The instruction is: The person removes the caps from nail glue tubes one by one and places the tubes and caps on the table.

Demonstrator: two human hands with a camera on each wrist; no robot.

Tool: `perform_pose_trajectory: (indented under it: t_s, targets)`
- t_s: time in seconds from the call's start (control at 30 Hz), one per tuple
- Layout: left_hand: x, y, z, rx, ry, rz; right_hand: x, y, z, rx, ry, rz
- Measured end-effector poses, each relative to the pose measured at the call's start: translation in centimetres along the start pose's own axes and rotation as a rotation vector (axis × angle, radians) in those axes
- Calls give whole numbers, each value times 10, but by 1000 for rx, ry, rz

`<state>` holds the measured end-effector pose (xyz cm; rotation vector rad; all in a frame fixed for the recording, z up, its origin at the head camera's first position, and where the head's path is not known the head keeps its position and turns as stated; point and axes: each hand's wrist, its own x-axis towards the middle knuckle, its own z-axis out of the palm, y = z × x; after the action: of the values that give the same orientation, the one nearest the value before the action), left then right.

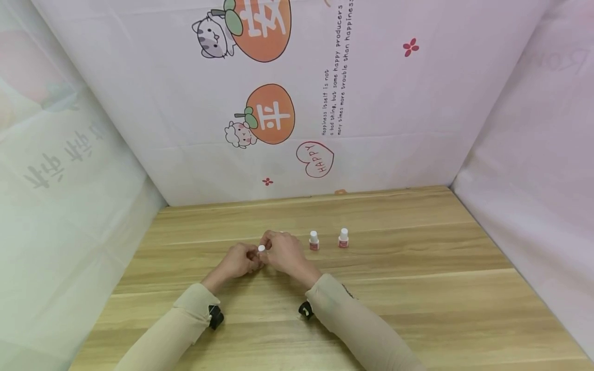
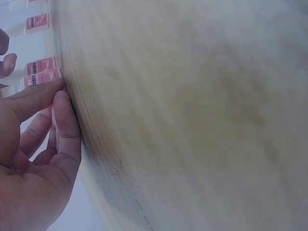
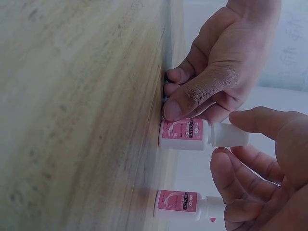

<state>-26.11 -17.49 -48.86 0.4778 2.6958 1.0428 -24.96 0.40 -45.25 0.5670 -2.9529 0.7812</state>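
In the head view my left hand (image 1: 238, 259) and right hand (image 1: 284, 252) meet at a small white-capped glue bottle (image 1: 262, 248) standing on the table. The right wrist view shows this glue bottle (image 3: 183, 134) upright, with a pink label. My left hand (image 3: 211, 79) holds its body low down, the thumb along its side. Around the white cap (image 3: 228, 135), my right hand (image 3: 269, 166) has its thumb on one side and fingers on the other. Left thumb and forefinger (image 2: 57, 89) come together by the bottle's base in the left wrist view.
Two more glue bottles, one (image 1: 314, 241) nearer and one (image 1: 343, 238) farther right, stand upright to the right of my hands. Another bottle (image 3: 178, 207) shows beside the held one. Printed white cloth (image 1: 371, 103) hangs along the back and sides of the wooden table (image 1: 417, 309).
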Motion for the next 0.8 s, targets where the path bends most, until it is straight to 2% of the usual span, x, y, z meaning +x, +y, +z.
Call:
perform_pose_trajectory:
  t_s: [0.47,0.8]
  targets:
    - [-2,2,0,-13,-4,-34,-2,-2,-1,-2,7,11]
    - [-1,2,1,-29,-2,-33,0,-1,1,-21,15,2]
